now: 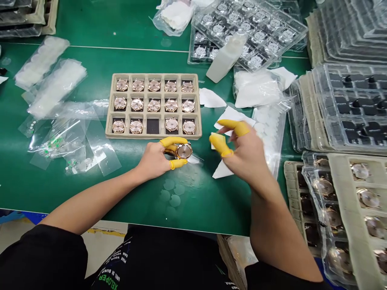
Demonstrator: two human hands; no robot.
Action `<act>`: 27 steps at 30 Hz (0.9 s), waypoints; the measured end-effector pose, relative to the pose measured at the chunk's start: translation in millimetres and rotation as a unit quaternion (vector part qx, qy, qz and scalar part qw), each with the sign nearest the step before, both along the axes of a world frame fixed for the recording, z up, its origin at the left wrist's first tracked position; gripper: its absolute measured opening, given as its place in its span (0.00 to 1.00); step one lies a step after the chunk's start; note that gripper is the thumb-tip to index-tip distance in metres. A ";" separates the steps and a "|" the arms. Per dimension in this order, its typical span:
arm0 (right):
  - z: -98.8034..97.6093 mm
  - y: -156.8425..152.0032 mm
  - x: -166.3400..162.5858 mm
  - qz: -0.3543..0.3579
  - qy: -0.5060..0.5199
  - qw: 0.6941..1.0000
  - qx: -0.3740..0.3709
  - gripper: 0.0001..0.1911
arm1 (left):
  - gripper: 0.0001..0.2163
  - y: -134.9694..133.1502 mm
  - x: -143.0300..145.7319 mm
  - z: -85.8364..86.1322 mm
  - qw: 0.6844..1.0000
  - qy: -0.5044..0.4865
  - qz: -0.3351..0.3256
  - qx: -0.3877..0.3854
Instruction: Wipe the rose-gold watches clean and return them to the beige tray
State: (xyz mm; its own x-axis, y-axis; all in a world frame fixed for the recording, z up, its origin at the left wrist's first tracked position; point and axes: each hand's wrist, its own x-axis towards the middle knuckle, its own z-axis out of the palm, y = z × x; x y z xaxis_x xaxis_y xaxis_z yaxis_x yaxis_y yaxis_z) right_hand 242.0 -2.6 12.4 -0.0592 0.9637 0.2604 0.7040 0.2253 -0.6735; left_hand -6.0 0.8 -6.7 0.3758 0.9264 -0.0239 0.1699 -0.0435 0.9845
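My left hand (157, 159), with yellow finger cots, is closed round a rose-gold watch case (184, 151) held just above the green table, dial up. A clear film hangs off the watch's right side. My right hand (238, 151), also in yellow cots, hovers to the right of the watch with thumb and forefinger apart, and a small pale piece shows by its thumb tip. A beige tray (153, 135) beyond my left hand holds several watch cases and has one empty black cell in its front row.
Clear plastic bags (57, 133) lie at the left. White paper pieces (211, 98) and round film discs (171, 193) lie on the green mat. Stacked clear blister trays (347, 100) and beige trays of watches (341, 209) fill the right side.
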 end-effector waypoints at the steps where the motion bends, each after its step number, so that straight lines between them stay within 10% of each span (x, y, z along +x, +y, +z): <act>1: -1.7 -3.0 -8.2 0.044 0.046 0.998 -0.018 0.21 | 0.23 -0.1 -0.2 -0.1 1.000 0.002 -0.006 0.011; 4: -7.3 -11.8 -30.8 0.124 0.151 0.978 -0.078 0.18 | 0.22 -0.2 0.4 1.1 0.999 0.020 -0.027 0.037; 11: -16.1 30.5 -42.6 -0.008 0.315 0.948 -0.050 0.18 | 0.27 2.5 5.5 5.9 0.998 0.038 -0.034 -0.029; 19: 0.0 91.0 -122.3 0.174 -0.127 0.972 -0.095 0.09 | 0.07 -0.8 1.6 3.8 0.999 0.034 -0.041 0.001; 27: 15.0 93.5 -138.2 0.216 -0.252 0.943 -0.042 0.16 | 0.06 2.0 -0.3 5.5 0.997 0.043 -0.065 0.014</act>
State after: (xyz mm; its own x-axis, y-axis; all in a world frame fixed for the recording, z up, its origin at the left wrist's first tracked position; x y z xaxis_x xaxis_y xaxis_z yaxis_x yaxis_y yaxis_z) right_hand 103.9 90.9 27.4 -0.5457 0.8378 0.0178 0.7943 0.5239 -0.3075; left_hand -6.3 2.8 -1.3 0.4899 0.8710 -0.0361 0.2452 -0.0979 0.9645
